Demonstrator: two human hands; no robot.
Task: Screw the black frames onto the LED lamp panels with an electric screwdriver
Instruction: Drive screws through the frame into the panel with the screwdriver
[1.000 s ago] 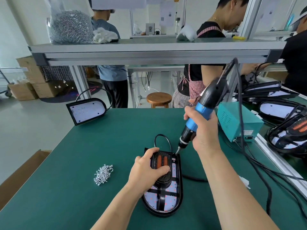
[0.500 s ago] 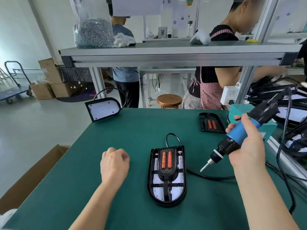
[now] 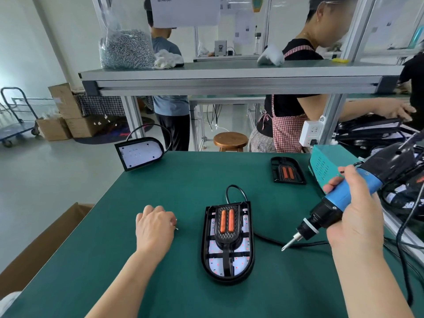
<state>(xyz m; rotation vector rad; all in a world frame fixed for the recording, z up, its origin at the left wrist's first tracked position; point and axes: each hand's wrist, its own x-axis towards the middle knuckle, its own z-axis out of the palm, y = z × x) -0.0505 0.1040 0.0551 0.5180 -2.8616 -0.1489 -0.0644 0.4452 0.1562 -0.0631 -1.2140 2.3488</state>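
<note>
Green tabletop carrying, at centre, an LED lamp panel with a black frame lying on it. Right of the panel, the right hand, fingers wrapped round a blue electric screwdriver, bit angled down-left. Left of the panel, the left hand, curled fingers pinching a small screw.

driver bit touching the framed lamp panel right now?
Apart. Head view: the electric screwdriver in the right hand hangs with its bit tip right of the framed lamp panel, green mat showing between them.
</note>
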